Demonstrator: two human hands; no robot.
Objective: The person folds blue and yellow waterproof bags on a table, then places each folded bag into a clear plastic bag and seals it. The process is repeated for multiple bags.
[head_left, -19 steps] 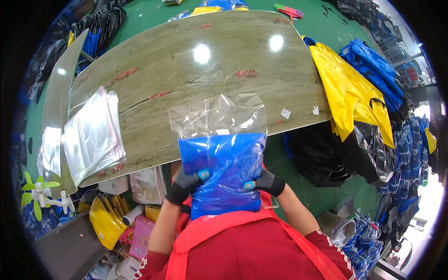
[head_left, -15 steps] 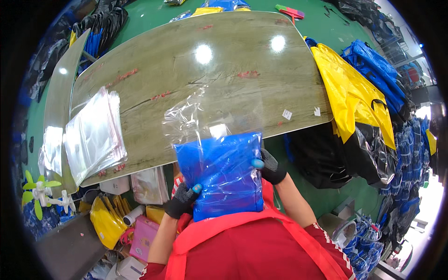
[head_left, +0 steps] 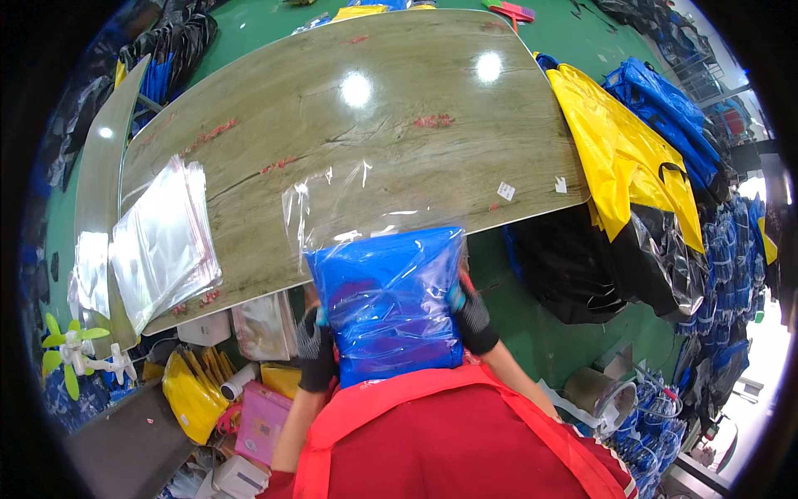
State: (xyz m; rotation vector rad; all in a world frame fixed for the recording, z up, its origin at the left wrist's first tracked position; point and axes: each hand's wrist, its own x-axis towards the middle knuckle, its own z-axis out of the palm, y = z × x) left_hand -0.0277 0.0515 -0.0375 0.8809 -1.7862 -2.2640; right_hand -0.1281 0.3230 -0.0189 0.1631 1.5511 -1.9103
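A folded blue sheet-like item [head_left: 391, 299] lies inside a transparent plastic bag [head_left: 378, 200], held upright against my front at the table's near edge. The bag's loose, open-looking upper part extends past the blue item over the tabletop. My left hand [head_left: 316, 345], in a dark glove with a grey dotted pattern, grips the left side of the bagged item. Gloved the same way, my right hand [head_left: 472, 320] grips its right side. On both hands, some fingers are hidden behind the package.
A stack of transparent bags [head_left: 166, 245] lies on the table's [head_left: 357, 141] left end. Yellow material [head_left: 623, 150] and black bundles [head_left: 565, 266] are at the right. Below the table's left end are yellow packages [head_left: 191, 395], a pink box [head_left: 262, 424] and a small green-bladed fan [head_left: 75, 349].
Both hands have shifted from the front face of the bagged blue item to its sides, the thumbs no longer lying across it. The bag's loose upper part has spread flatter.
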